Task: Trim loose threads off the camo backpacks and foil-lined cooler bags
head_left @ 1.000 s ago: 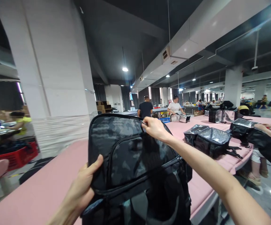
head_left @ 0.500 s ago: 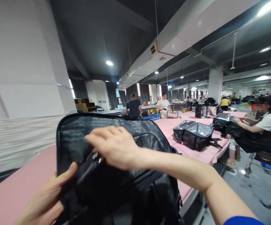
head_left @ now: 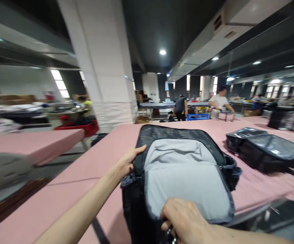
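Note:
A black camouflage backpack point(head_left: 162, 132) stands on the pink-covered table in front of me. Its front flap point(head_left: 182, 183) hangs folded down, showing a light grey lining. My left hand point(head_left: 130, 159) grips the bag's upper left edge, thumb on the front and fingers curled behind. At the flap's lower edge, my right hand point(head_left: 184, 217) is closed with its fingers bent round the edge. Something shiny and metallic, perhaps a zipper pull point(head_left: 171, 234), shows just below those fingers. The bag's lower part is dark and partly covered by my right hand.
More black bags with silver linings point(head_left: 276, 149) lie on the pink table point(head_left: 85, 189) to the right. A wrapped pillar point(head_left: 111, 101) rises beyond the left side. A person in white point(head_left: 220, 101) and one in dark clothing point(head_left: 180, 108) work farther back. Another pink table point(head_left: 47, 142) stands left.
The view has swung left. The backpack's front flap has come open and down, exposing the grey lining. My right hand has moved from the bag's top to the flap's lower edge.

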`<state>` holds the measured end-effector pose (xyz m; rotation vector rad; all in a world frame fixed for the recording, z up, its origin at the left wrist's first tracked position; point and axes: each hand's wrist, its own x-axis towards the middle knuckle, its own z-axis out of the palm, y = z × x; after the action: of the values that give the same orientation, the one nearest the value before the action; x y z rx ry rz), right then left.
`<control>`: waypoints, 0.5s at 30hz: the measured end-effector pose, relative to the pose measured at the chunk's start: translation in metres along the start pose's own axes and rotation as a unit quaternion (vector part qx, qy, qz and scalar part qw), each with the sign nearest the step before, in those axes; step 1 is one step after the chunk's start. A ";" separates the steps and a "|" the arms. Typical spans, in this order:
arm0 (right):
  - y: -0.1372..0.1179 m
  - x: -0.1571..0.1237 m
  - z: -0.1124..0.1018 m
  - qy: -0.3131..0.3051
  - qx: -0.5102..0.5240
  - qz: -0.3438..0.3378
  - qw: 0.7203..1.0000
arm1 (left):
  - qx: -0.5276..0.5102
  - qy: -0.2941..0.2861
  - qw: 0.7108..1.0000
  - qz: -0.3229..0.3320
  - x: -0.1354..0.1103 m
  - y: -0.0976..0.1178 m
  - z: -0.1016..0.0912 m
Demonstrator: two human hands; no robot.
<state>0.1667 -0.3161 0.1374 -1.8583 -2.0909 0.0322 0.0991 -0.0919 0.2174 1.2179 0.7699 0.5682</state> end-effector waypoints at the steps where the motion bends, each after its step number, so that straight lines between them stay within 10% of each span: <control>1: 0.003 0.001 -0.001 0.010 0.018 0.000 1.000 | 0.049 0.040 0.994 0.088 -0.001 0.005 0.001; 4: 0.009 0.001 -0.004 0.016 0.044 -0.015 0.999 | 0.224 0.226 0.854 0.412 -0.008 0.020 0.009; 6: 0.010 0.001 -0.003 0.012 0.042 -0.025 0.999 | 0.341 0.238 0.735 0.536 -0.012 0.021 0.024; 8: 0.007 0.001 0.001 0.000 0.029 -0.025 0.999 | 0.476 0.051 0.691 0.542 -0.008 0.010 0.045; 11: -0.003 0.001 -0.002 -0.040 -0.003 -0.027 0.999 | 0.616 -0.329 0.621 0.357 0.009 -0.018 0.076; 15: 0.005 -0.019 -0.046 -0.060 0.059 -0.112 0.990 | 0.695 -0.431 0.526 0.233 0.023 -0.036 0.097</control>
<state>0.1856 -0.3428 0.1752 -1.5800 -2.3132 0.2142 0.1881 -0.1432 0.1928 2.9177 -0.2236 -0.5279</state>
